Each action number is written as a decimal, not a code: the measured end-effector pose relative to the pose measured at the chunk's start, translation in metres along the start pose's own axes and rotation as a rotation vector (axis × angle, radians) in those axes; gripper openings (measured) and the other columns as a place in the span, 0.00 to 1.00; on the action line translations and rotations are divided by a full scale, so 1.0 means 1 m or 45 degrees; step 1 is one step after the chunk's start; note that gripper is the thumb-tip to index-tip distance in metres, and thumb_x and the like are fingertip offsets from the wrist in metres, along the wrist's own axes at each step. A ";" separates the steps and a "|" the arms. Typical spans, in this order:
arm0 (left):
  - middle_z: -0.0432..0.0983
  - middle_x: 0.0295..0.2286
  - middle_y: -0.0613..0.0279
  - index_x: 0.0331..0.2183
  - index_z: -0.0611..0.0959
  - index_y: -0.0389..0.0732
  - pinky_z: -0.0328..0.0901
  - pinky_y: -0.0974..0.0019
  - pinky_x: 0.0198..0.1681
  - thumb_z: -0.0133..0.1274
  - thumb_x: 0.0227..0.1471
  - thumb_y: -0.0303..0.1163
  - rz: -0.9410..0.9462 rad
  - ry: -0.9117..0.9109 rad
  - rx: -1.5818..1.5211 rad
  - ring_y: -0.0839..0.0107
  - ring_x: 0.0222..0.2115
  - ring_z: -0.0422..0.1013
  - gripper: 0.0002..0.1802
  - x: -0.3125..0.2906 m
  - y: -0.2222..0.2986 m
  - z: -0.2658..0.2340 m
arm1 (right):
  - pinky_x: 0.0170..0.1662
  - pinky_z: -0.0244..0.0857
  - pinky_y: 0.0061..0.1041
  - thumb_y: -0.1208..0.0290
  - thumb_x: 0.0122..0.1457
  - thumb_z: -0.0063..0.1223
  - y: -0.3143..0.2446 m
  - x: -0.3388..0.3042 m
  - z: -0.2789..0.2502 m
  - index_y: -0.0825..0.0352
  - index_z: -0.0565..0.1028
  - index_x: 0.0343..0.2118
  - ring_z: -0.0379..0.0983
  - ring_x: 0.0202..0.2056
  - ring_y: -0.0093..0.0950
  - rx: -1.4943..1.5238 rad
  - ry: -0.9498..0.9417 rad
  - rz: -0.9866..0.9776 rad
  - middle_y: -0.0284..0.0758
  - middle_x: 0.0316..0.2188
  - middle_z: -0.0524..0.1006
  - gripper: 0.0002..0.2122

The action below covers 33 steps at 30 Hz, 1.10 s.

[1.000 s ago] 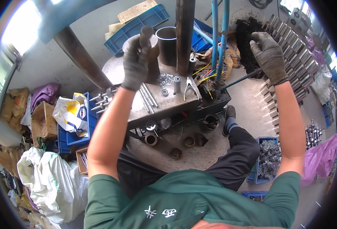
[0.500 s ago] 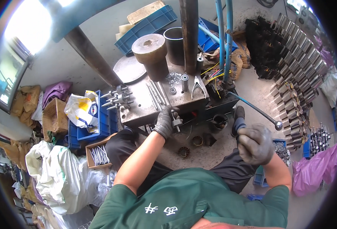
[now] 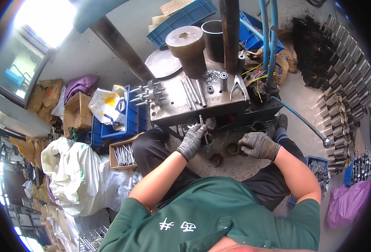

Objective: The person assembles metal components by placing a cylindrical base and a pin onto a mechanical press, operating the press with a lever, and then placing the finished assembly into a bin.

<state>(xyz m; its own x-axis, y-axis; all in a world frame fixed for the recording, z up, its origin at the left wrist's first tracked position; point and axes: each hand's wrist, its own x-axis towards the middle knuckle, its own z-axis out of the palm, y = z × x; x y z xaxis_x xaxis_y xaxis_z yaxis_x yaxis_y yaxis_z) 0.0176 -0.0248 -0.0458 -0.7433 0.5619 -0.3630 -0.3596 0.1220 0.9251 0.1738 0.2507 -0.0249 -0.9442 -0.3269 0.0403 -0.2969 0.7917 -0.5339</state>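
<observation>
My left hand, in a dark grey work glove, is closed round a slim metal shaft in front of the workbench's near edge. The shaft's tip points up and away from me; its lower part shows beside my fingers. My right hand, gloved too, is curled closed over the floor to the right, apart from the left. Whatever its fingers hold, if anything, is hidden. On the metal bench lie several loose rods, a cluster of shafts with round cores, bearings and pliers.
A heavy flanged steel cylinder stands on the bench between two columns. A long ball-ended lever reaches out at the right. Left are a carton of bolts and blue crates; right, stacked metal sleeves.
My right hand has moved inward and away from my body, toward the left hand. The shaft in my left hand has turned, its tip now up. The whole view has shifted.
</observation>
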 end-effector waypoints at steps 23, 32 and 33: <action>0.76 0.28 0.63 0.37 0.81 0.40 0.73 0.59 0.36 0.59 0.63 0.46 0.324 1.313 -0.256 0.64 0.29 0.74 0.17 0.050 0.021 -0.206 | 0.50 0.72 0.43 0.61 0.58 0.57 0.027 -0.028 0.002 0.64 0.82 0.45 0.78 0.44 0.45 -0.281 -0.231 0.390 0.44 0.40 0.81 0.16; 0.74 0.54 0.46 0.49 0.86 0.42 0.61 0.49 0.63 0.57 0.56 0.62 0.142 1.146 1.637 0.48 0.60 0.66 0.34 0.035 0.072 -0.140 | 0.47 0.74 0.38 0.66 0.58 0.60 -0.050 0.066 -0.079 0.65 0.81 0.44 0.79 0.42 0.43 -0.188 0.062 0.114 0.42 0.38 0.81 0.13; 0.75 0.53 0.43 0.51 0.85 0.40 0.64 0.49 0.61 0.54 0.56 0.65 0.091 1.076 1.712 0.46 0.58 0.68 0.38 0.033 0.083 -0.133 | 0.47 0.74 0.37 0.66 0.59 0.60 -0.046 0.075 -0.075 0.64 0.81 0.44 0.80 0.42 0.42 -0.091 0.111 0.110 0.42 0.38 0.81 0.13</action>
<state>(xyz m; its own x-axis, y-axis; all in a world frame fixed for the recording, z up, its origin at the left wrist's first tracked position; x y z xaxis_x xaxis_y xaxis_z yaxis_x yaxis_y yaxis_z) -0.1115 -0.1051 0.0044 -0.9866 0.0575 0.1528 0.0872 0.9767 0.1959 0.1063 0.2289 0.0658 -0.9746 -0.2123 0.0714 -0.2202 0.8507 -0.4772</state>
